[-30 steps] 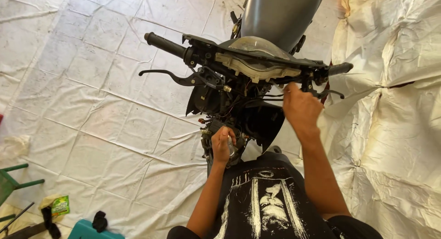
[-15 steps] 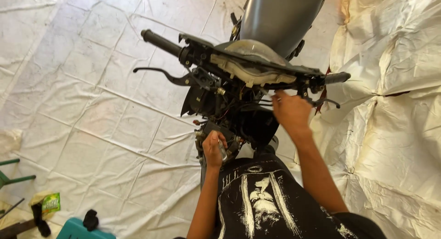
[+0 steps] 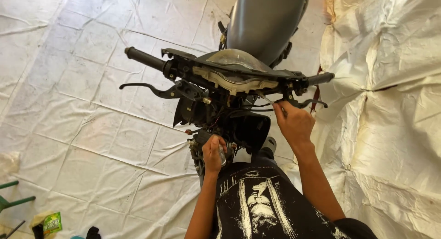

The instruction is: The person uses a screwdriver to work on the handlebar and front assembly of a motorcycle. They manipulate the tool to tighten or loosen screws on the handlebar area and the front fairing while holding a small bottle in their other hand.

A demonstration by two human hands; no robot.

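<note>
Green packet (image 3: pixel 52 223) bottom-left; hands on motorcycle (image 3: pixel 229 83)

Makeshift repair spot, workshop-like. Motorbike (image 3: pixel 229 87) stands stripped, front cover off, wiring and bracket bare below the handlebar (image 3: pixel 151 61). Floor (image 3: pixel 82 110) covered in stained white tarp sheets; more sheeting (image 3: pixel 395 106) bunched up on one side. Green stool legs (image 3: pixel 11 197) at the edge.

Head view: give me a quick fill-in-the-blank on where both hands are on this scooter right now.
1. The right hand holds a thin metal tool up under the ____ end of the handlebar.
2. The left hand grips a small ____-coloured part low on the steering column.
3. The scooter stands on a ____ tarp.

Missing words: right; silver; white
</note>
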